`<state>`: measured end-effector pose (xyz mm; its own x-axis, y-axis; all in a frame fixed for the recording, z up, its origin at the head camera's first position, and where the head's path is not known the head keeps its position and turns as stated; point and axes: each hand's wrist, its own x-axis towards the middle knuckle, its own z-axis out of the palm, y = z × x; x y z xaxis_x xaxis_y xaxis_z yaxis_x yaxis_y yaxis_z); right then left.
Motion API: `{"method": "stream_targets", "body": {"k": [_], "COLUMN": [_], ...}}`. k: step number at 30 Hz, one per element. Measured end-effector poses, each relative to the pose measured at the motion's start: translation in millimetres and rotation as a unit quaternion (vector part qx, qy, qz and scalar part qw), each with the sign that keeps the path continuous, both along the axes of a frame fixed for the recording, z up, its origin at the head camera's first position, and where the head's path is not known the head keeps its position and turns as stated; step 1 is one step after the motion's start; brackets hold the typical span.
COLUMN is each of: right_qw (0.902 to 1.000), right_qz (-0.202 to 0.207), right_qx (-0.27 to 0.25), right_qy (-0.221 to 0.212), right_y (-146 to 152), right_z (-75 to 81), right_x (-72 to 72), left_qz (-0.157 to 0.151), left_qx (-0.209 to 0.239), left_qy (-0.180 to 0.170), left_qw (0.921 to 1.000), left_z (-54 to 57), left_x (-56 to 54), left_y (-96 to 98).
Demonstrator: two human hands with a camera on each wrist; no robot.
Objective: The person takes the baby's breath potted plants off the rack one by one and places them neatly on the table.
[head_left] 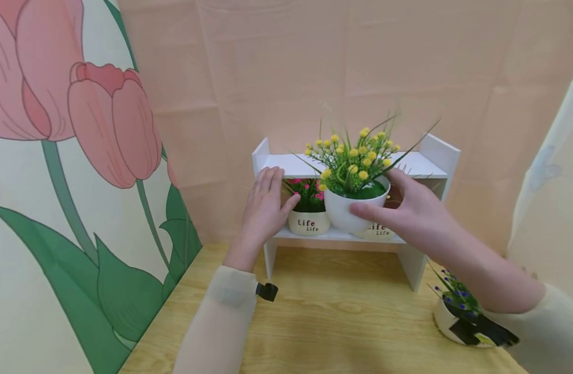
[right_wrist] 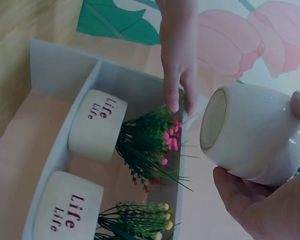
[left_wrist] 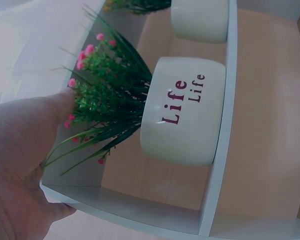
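Note:
My right hand [head_left: 414,208] holds a white pot [head_left: 356,210] of yellow flowers [head_left: 354,156], thumb across the front and fingers behind it. The right wrist view shows the underside of this white pot [right_wrist: 255,132], lifted off any surface. At the upper left corner of a white two-level shelf [head_left: 293,165], my left hand [head_left: 266,205] rests with fairly straight fingers. Just beside its thumb, a cream "Life" pot with pink flowers [left_wrist: 182,110] stands on the lower board. A second cream "Life" pot [right_wrist: 67,207], with yellow flowers, stands alongside, partly hidden in the head view.
Toward the right edge of the wooden table [head_left: 314,311] stands another pot with blue-purple flowers [head_left: 459,306], partly covered by my right forearm and wrist strap. A peach cloth [head_left: 277,67] hangs behind the shelf. Large tulips [head_left: 113,130] decorate the left wall.

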<state>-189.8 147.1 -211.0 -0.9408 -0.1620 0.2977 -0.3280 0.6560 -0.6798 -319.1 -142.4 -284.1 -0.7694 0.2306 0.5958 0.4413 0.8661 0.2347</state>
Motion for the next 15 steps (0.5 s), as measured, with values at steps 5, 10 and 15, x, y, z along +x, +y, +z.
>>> {"method": "stream_targets", "body": {"k": [5, 10, 15], "right_qw": [0.9999, 0.9991, 0.9984], "right_qz": [0.011, 0.026, 0.026], "right_qx": [-0.01, -0.03, -0.044], "right_qy": [-0.002, -0.013, -0.025], "right_y": [1.0, 2.5, 3.1], "right_z": [-11.5, -23.6, -38.8], "right_x": [6.7, 11.2, 15.3], "left_qz": [0.003, 0.004, 0.002], "left_qx": [-0.001, -0.003, 0.001], "left_qy": [0.001, -0.004, -0.002], "left_qw": [1.0, 1.0, 1.0], "left_z": [0.0, -0.2, -0.6], "left_x": [-1.3, -1.0, 0.4], "left_y": [0.2, 0.6, 1.0]}}
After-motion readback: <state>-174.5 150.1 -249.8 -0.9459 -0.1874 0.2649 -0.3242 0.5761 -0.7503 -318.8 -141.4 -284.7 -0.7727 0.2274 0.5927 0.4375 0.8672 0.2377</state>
